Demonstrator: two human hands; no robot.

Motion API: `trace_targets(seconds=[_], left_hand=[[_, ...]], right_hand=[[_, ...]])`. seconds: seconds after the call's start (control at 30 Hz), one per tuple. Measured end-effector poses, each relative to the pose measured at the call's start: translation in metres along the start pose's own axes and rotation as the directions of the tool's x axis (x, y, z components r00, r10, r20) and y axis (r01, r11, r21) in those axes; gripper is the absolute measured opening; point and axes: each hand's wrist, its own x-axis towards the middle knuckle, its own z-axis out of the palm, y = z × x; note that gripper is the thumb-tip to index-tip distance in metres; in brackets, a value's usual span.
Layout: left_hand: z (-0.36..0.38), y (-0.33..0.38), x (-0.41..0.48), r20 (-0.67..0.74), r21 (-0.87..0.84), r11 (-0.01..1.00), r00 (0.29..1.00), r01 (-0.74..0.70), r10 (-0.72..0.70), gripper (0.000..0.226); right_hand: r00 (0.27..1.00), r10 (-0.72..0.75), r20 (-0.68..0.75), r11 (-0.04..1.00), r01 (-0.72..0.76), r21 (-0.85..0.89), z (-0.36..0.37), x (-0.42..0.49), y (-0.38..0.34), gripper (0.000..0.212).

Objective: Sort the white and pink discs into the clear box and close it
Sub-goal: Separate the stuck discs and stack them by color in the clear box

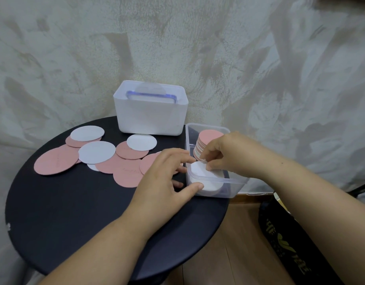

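I'm mid-sort: my right hand [225,155] pinches a white disc [199,169] down into the clear box [237,185] at the bench [74,212]'s right edge. My left hand [167,175], fingers loosely straight, steadies the box. Next I judge: release, then fetch the loose discs [96,152] lying left.

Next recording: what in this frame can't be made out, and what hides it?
Head view:
- Pink stack in the clear box: count hidden by right hand.
- White disc it pinches: one or several, fingers cover the edge.
- Pink discs beneath left hand: partly hidden.
- White bin: opaque walls hide contents.
- Bag: print blurred, cut by frame edge.
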Motion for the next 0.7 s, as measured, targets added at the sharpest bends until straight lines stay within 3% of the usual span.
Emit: trace_targets(seconds=[0.13,0.3,0.43,0.57,0.63,0.7], left_hand=[[-0.013,0.003,-0.005,-0.031,-0.055,0.995,0.996,0.084,-0.086,0.039],[-0.061,-0.011,-0.017,-0.208,0.315,0.94,0.976,0.132,-0.067,0.026],[-0.09,-0.022,-0.031,-0.03,0.621,0.768,0.984,0.157,-0.176,0.045],[-0.09,-0.021,-0.046,0.182,0.704,0.707,0.946,0.066,-0.269,0.085],[-0.089,-0.019,-0.053,0.184,0.714,0.699,0.952,0.042,-0.245,0.091],[-0.089,-0.018,-0.061,0.129,0.704,0.708,0.97,0.055,-0.204,0.078]], right_hand=[[0.995,-0.016,-0.098,1.0,0.016,0.007,-0.006,-0.011,-0.005,0.019],[0.953,-0.065,-0.296,0.972,0.128,0.196,-0.007,-0.023,-0.038,0.015],[0.942,-0.175,-0.287,0.941,0.246,0.231,0.014,-0.02,-0.08,0.02],[0.954,-0.231,-0.19,0.947,0.265,0.181,0.051,-0.01,-0.104,0.039],[0.973,-0.162,-0.166,0.968,0.189,0.163,0.069,-0.007,-0.105,0.048],[0.987,-0.091,-0.131,0.988,0.106,0.11,0.084,-0.009,-0.101,0.056]])
